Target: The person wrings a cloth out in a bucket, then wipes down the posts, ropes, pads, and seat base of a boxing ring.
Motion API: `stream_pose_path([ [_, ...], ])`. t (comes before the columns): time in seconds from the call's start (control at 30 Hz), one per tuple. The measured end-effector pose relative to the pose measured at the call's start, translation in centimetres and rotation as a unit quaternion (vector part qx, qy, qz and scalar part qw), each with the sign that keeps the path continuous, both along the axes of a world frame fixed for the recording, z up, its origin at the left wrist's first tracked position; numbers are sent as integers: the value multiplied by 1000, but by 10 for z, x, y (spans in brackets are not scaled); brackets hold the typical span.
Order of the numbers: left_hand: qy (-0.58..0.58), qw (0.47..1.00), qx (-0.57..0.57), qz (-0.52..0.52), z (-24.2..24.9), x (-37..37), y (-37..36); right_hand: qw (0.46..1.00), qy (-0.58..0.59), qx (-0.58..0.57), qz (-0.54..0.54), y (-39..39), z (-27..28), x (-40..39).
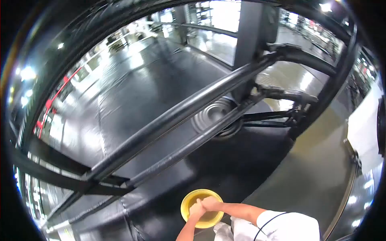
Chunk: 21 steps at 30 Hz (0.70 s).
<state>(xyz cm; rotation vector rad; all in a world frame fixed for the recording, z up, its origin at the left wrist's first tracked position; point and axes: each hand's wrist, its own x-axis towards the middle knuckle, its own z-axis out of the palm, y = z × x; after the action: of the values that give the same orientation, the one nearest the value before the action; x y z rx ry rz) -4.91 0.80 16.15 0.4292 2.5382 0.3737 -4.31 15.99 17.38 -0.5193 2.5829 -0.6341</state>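
A: Left hand (196, 210) and right hand (212, 204): how are yours?
B: Touching each other over the round yellow basin (183, 213); can't tell if your fingers clamp anything.
A: Basin's where?
B: In front of you, beside your white-clothed legs (242, 229), nearer you than the long black tubular rails (179, 115).

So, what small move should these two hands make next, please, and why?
Probably ease the hands slightly apart, keeping the left hand and right hand over the yellow basin: they meet above its opening, so anything released would likely fall inside. Whether they hold something between them is unclear.
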Motion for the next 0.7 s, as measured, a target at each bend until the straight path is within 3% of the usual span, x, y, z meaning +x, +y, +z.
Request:
stream_pose_path([
  [0.03, -4, 1000, -4, 19, -1, 0, -1, 999, -50, -4, -12, 0, 4, -3],
  [0.1, 48, 996, -32, -73, -6, 4, 3, 995, -97, -12, -4, 4, -7, -4],
  [0.13, 117, 988, -27, -94, -8, 9, 4, 995, -98, -9, 8, 6, -14, -4],
  [0.17, 113, 990, -25, -81, -12, 14, 7, 993, -111, -44, 7, 10, -19, 0],
  [0.33, 182, 974, 85, -104, -30, 25, -7, 983, -157, -94, 19, 0, -44, 1],
  [0.43, 196, 974, 98, -58, -10, 33, -9, 983, -175, -50, 30, -1, -34, 4],
  [0.57, 142, 979, 130, 67, 43, 28, -4, 987, -141, -43, -58, 14, -1, -1],
  [0.63, 130, 956, 208, 160, 69, 27, 3, 988, -68, -115, -79, 25, 12, 0],
  [0.67, 140, 938, 266, 170, 43, 23, 1, 978, -20, -198, -58, 31, 20, -4],
  [0.7, 151, 933, 271, 180, 51, 16, 4, 980, -14, -193, -44, 41, 39, -11],
])
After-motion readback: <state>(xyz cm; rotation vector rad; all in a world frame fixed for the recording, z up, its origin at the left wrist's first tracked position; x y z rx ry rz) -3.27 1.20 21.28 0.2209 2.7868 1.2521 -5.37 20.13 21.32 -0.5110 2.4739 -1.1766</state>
